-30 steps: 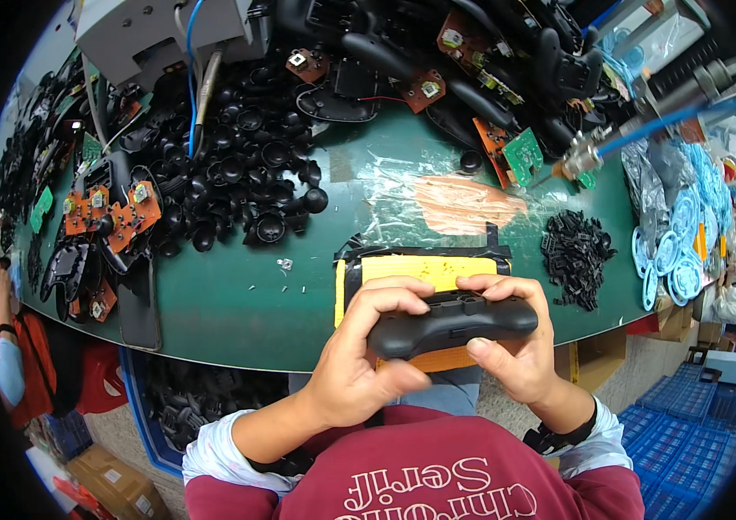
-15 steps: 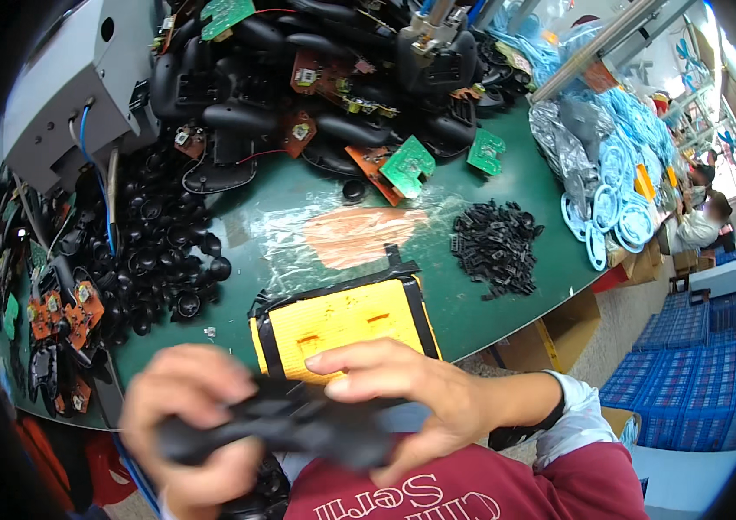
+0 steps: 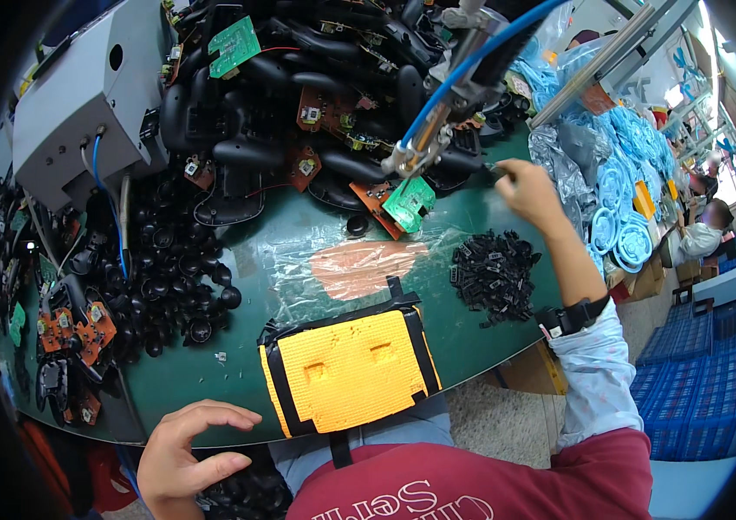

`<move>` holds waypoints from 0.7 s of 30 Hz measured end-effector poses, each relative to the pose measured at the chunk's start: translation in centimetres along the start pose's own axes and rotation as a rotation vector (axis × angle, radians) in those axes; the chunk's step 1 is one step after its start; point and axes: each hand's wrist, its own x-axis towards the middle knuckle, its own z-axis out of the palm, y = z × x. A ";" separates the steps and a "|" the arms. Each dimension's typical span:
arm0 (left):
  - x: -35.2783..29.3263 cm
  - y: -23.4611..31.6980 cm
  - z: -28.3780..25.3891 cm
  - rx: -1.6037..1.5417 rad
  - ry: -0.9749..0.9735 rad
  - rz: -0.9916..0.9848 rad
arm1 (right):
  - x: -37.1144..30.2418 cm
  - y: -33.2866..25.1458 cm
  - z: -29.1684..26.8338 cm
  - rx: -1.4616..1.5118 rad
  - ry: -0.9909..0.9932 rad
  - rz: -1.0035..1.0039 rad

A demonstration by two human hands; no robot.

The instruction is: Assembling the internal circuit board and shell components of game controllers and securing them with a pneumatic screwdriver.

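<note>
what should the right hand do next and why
Probably draw the right hand in toward the yellow pad, once it has a part. It is stretched out, curled, beside the pile of black controller parts; whether its grip holds anything is hard to tell. The left hand is open and empty near the pad, seemingly free to help.

It is too small to tell if the right hand [image 3: 526, 192] pinches something. The bottom edge cuts off the left arm [image 3: 169, 508], just past the left hand [image 3: 179, 458]. The surface [image 3: 251, 381] and that hand hide some of the black parts [image 3: 251, 492] down below. The pile of black shells [image 3: 251, 155] runs off the top, and a metal tool [image 3: 425, 141] covers some. A few bits [image 3: 221, 357] are too tiny to name.
</note>
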 end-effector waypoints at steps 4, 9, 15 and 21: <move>1.6 0.1 0.8 -0.023 0.001 0.024 | 1.3 2.0 -4.3 0.272 0.238 0.027; 3.7 1.2 3.1 0.031 -0.080 0.091 | 1.3 -0.2 -10.5 0.277 0.391 -0.032; 4.7 2.3 5.7 0.044 -0.140 0.119 | -0.6 -1.8 -18.0 0.302 0.235 -0.200; 5.1 2.1 8.4 0.069 0.021 0.302 | -4.5 -12.2 -19.3 0.643 -0.379 -0.408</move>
